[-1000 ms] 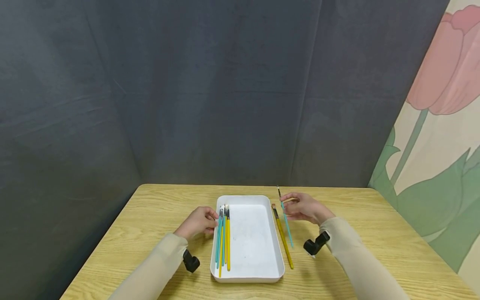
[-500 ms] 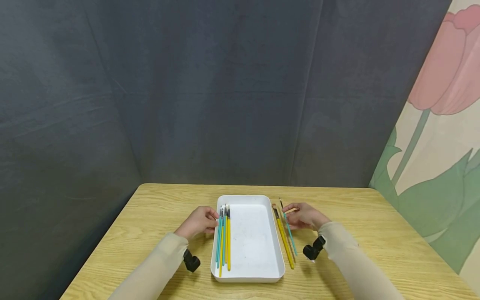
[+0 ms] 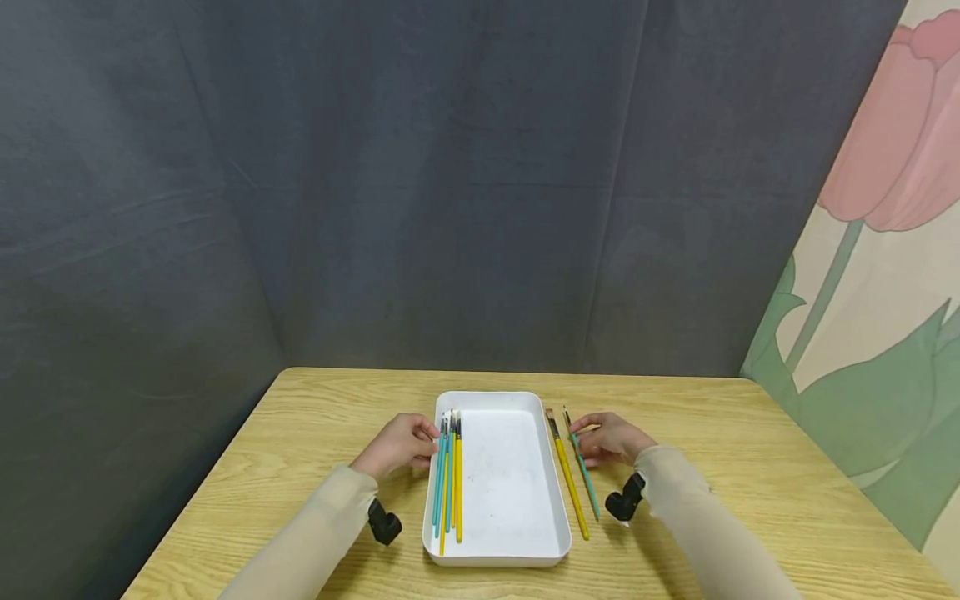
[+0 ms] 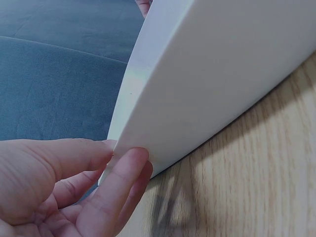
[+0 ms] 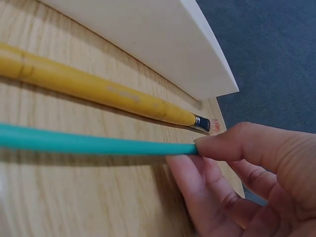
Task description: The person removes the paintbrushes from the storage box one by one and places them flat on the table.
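A white tray [image 3: 502,500] sits in the middle of the table, with several teal and yellow paintbrushes [image 3: 448,483] lying along its left side. My left hand [image 3: 405,443] pinches the tray's left rim; in the left wrist view its thumb is at the rim and its fingers [image 4: 129,165] are against the outer wall. Between thumb and fingers, my right hand [image 3: 609,437] pinches a teal paintbrush [image 5: 98,142] close to its ferrule. A thicker yellow paintbrush [image 5: 98,91] lies on the table between that teal one and the tray's right wall.
The wooden table [image 3: 337,408] ends at a dark grey curtain [image 3: 450,208] behind and to the left. On the right stands a wall panel painted with a pink tulip [image 3: 877,142]. A black wrist camera [image 3: 626,498] is strapped to each sleeve.
My right hand has come down and slightly nearer me with the teal paintbrush, which now lies low beside the yellow one. The left hand and the tray have stayed put.
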